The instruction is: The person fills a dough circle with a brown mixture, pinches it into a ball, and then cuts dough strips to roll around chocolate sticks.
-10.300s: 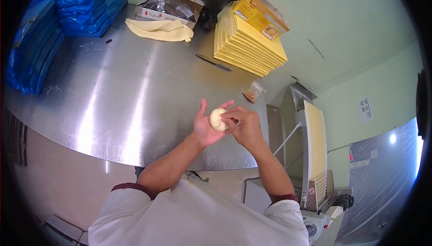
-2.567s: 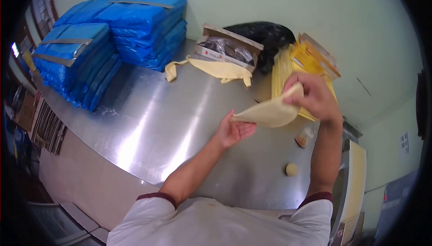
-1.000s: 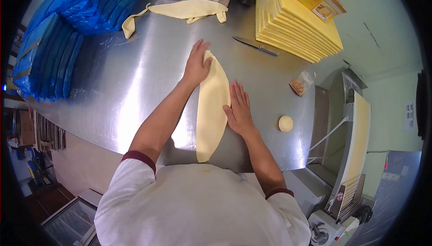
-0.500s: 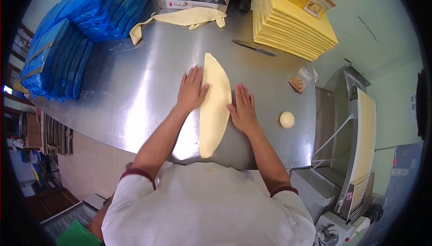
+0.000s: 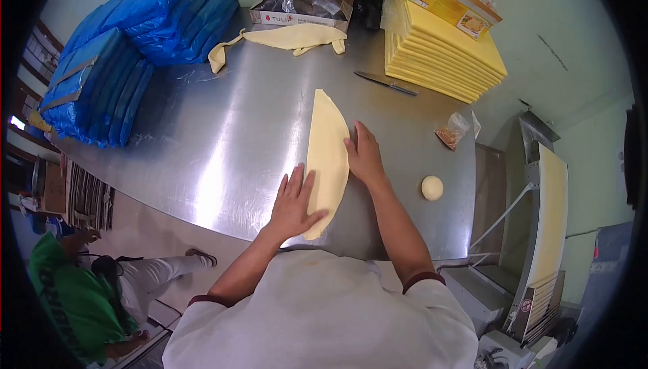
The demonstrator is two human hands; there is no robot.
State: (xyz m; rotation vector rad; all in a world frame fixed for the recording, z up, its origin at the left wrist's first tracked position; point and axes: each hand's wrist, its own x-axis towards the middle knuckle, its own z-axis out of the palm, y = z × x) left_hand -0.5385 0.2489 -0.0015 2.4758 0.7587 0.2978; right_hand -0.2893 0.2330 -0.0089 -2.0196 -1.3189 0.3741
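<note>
At the far left, a person in a green shirt (image 5: 74,301) is beyond the edge of the shiny silver metal tabletop (image 5: 175,133). A tall pile wrapped in blue plastic (image 5: 101,92) sits at the back left. Between it and the hands, there is lots of room to slide things. Long, pale yellow dough scraps (image 5: 293,35) lie at the back.

The left hand (image 5: 290,207) is open and not gripping. It lies flat, partly on the near left side of the long, thin, pale yellow dough sheet (image 5: 327,146), which is in front of the person. The sheet's near end is close to the tabletop's near edge, so there is little room that way.

The right hand (image 5: 366,156) is also open, with its thumb at the sheet's curved right side. I think they are making the sheet flat and neat. Moving it would need soft, even touches, so it does not stretch.

A dark knife (image 5: 385,83) lies past the sheet, near the yellow stack (image 5: 439,52). A round, pale dough ball (image 5: 432,187) sits near the right edge, leaving some room beside the right hand.
</note>
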